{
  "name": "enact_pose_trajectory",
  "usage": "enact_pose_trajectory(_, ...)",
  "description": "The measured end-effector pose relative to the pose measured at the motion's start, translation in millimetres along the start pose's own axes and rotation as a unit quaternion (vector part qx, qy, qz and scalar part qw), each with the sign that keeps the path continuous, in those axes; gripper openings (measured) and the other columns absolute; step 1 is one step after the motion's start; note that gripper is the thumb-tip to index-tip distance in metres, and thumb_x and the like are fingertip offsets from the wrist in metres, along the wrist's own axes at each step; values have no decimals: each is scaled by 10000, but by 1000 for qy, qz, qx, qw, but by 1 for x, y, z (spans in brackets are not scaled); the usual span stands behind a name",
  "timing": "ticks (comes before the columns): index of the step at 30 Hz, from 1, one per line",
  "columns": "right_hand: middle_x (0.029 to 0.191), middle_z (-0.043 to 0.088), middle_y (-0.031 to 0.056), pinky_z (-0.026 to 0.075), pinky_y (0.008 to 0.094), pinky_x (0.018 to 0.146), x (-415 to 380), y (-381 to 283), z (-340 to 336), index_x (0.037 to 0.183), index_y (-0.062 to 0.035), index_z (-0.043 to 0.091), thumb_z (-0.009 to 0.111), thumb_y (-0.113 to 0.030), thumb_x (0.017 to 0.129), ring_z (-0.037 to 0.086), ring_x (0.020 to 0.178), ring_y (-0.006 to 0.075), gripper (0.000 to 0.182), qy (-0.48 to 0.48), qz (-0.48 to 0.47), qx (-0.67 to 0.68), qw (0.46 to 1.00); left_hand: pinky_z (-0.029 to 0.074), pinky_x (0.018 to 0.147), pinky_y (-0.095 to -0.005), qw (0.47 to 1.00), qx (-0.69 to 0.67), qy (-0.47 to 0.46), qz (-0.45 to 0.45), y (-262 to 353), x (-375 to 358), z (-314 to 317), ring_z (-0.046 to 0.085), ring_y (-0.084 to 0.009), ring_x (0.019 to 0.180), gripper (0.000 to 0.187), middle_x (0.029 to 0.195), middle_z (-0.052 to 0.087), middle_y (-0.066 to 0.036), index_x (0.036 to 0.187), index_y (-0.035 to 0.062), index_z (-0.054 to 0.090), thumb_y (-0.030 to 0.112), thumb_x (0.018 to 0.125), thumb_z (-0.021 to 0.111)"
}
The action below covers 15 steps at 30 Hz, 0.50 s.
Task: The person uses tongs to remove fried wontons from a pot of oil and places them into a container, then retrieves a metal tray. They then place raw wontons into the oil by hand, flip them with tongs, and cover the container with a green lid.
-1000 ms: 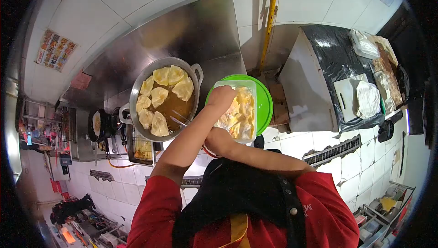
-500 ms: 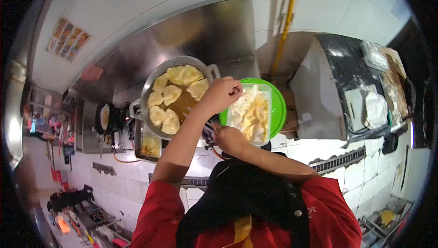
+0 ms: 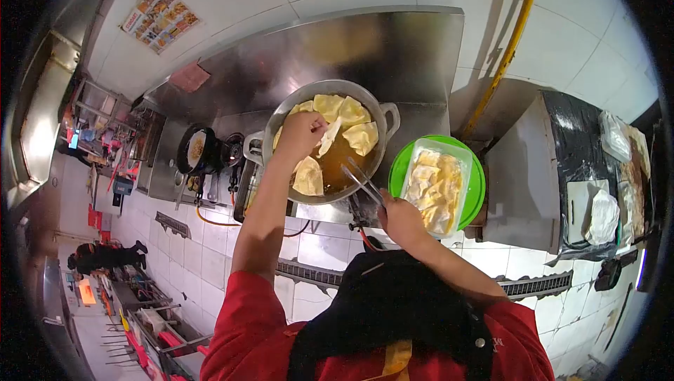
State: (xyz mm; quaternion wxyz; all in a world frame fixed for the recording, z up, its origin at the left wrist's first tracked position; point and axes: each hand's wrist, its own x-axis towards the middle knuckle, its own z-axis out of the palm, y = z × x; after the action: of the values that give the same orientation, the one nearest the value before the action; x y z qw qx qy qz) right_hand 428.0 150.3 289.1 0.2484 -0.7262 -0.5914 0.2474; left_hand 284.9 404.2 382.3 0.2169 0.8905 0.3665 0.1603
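A large two-handled metal pan [image 3: 390, 123] holds brown oil with several pale yellow folded dumplings [image 3: 361, 138] in it. Over the pan, my left hand [image 3: 300, 135] pinches a floured dumpling [image 3: 329, 137] that hangs from the fingertips above the oil. My right hand [image 3: 403, 221] grips metal tongs [image 3: 365, 186], whose arms point apart over the pan's near right rim. To the right of that hand, a clear plastic tub [image 3: 460, 191] with several floured dumplings sits on a round green lid [image 3: 480, 198].
A black frying pan [image 3: 195, 148] stands on a burner at the left. Behind the stove rises a steel splashback [image 3: 372, 51], with a yellow pipe [image 3: 507, 51] on the tiled wall. A black-covered counter [image 3: 566, 142] with plastic bags stands right. Another person [image 3: 105, 258] is far left.
My left hand has gone from the tub to over the pan, now with a dumpling in its fingers. The tongs now extend over the pan's rim. The whole view has shifted.
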Motion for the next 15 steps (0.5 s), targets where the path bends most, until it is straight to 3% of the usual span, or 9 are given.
enact_pose_trajectory(2,743,637,253,524,495,634,3,4,2,1257,11,533,580,-209,870,639,668,406,447,23,7,-3,1000,526,641,-329,995,-44,-22,-83,-36,-3,19,670,-220,696,121,803,685,-135,872,-15,657,84,810,685)
enact_pose_trajectory(5,730,635,248,522,490,628,5,3,-4,1244,12,544,572,-206,881,637,662,407,425,45,9,-5,999,522,664,-344,996,11,-30,-86,-71,-11,49,667,-269,717,107,799,679,-142,828,23,665,89,753,705)
enact_pose_trajectory(7,739,634,236,525,486,632,6,3,-10,1263,3,529,545,-221,895,638,673,398,431,36,15,-5,999,520,668,-369,997,17,-19,-69,-70,-27,59,662,-300,727,131,786,671,-153,824,22,656,98,735,715)
enact_pose_trajectory(9,748,633,223,527,483,636,9,5,-14,1281,-6,513,518,-236,908,638,684,390,438,28,22,-7,999,512,655,-394,995,82,55,4,-75,-41,74,650,-325,711,169,744,656,-164,815,15,638,121,722,731)
enact_pose_trajectory(13,735,633,231,523,482,632,10,10,-20,1254,2,540,540,-226,898,636,669,395,423,47,33,19,998,499,620,-397,998,17,14,-54,1,-97,46,633,-342,657,225,690,642,-154,763,26,599,186,736,756)
enact_pose_trajectory(15,728,634,234,521,483,631,11,12,-25,1243,5,546,550,-216,893,636,666,397,414,53,27,29,998,500,622,-391,986,-12,-105,-129,38,-133,18,650,-329,677,264,687,649,-141,796,32,604,249,765,753)
